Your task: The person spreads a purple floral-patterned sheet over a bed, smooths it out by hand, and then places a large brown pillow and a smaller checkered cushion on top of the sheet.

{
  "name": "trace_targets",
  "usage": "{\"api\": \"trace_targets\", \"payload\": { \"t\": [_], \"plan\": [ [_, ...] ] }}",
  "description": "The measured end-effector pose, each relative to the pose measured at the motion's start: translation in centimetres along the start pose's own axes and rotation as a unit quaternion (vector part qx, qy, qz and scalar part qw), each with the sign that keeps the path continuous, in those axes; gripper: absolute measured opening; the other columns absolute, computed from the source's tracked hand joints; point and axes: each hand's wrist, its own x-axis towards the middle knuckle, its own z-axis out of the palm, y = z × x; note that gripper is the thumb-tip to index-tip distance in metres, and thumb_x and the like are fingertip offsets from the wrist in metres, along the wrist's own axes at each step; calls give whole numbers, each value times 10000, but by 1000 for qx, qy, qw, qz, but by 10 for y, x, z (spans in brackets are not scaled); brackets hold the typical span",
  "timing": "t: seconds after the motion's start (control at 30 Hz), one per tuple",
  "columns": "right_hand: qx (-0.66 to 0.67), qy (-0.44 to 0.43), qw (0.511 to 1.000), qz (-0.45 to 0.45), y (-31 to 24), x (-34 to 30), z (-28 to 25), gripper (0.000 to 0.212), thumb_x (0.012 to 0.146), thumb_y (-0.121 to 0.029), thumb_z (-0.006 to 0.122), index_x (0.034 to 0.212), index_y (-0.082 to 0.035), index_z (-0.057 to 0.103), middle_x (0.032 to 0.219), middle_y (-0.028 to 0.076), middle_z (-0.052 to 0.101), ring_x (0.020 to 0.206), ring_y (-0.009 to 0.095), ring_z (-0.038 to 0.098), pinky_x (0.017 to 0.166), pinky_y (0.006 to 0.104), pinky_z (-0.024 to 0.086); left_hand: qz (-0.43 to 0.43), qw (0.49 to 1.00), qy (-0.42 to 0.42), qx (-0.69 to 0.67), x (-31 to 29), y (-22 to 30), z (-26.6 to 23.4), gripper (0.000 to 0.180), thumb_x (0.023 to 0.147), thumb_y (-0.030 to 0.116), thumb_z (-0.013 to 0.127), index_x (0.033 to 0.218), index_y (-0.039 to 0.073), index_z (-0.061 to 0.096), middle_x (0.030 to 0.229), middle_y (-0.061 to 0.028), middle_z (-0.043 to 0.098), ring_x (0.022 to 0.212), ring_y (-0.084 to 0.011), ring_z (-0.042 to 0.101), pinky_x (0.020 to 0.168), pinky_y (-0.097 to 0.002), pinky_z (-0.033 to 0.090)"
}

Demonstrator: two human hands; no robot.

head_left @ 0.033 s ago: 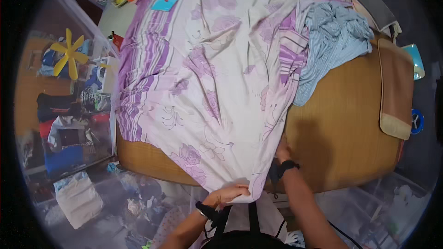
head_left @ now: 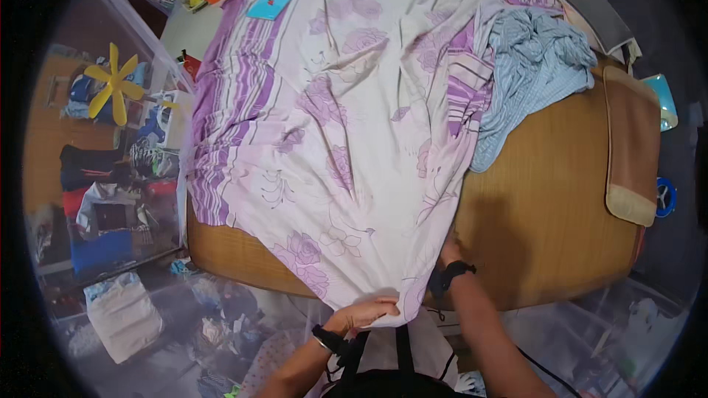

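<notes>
A white bed sheet (head_left: 383,177) with purple flowers and a purple striped edge spreads in folds over a brown wooden-coloured bed surface (head_left: 546,177). Its near end narrows to a point at the front edge, where my left hand (head_left: 363,312) is closed on the cloth. My right hand (head_left: 449,252) is beside the sheet's right edge, low over the brown surface. The fingers there are partly covered by the cloth, so their grip does not show. Black bands circle both wrists.
A crumpled light-blue checked cloth (head_left: 542,51) lies right of the sheet. Beyond it is a brown mat (head_left: 633,147). At the left, a yellow-bladed fan (head_left: 113,85) hangs by sheer netting (head_left: 158,51). A blue booklet (head_left: 270,4) rests at the far left.
The view has shifted very slightly. My right hand's fingers are a little more covered by the sheet's edge; the left hand keeps its hold.
</notes>
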Motion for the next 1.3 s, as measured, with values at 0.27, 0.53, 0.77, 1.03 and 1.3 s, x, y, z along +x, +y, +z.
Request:
{"api": "trace_targets", "payload": {
  "t": [0.27,0.53,0.77,1.03,1.3],
  "plan": [
    [185,26,979,-80,-50,-23,25,414,823,-348,457,1049,-2,481,1006,196,547,862,282,543,749,408,447,92,965,-102,-222,-50,-42,5,504,742,75,536,1203,-59,384,1116,-142,515,999,-205,528,881,-315,412],
    [659,-292,693,25,-73,-151,-68,575,720,-470,563,992,20,432,882,147,510,890,288,519,752,460,453,81,969,-99,-211,-69,-80,-18,457,790,66,475,1222,-42,373,1131,-125,511,1017,-192,515,899,-307,390],
    [478,-179,836,-200,-138,-201,-77,436,754,-279,579,1107,-49,468,992,32,520,903,156,467,833,306,358,18,968,-184,171,-12,-67,46,195,817,197,518,939,47,496,714,43,437,462,-85,354,427,-213,325],
    [120,153,939,-283,-50,-202,-184,471,580,-227,681,941,36,530,800,107,574,672,192,544,612,320,451,282,888,-140,336,-26,-82,-25,257,831,140,466,1051,15,515,1002,-98,524,970,-158,475,809,-269,407],
    [-91,314,929,-172,5,-225,-211,426,614,-176,666,901,81,486,788,201,577,704,310,576,636,382,456,361,795,482,-71,-110,-106,-265,199,812,118,435,656,44,534,548,-62,535,479,-137,506,435,-251,391]
  ]
}}
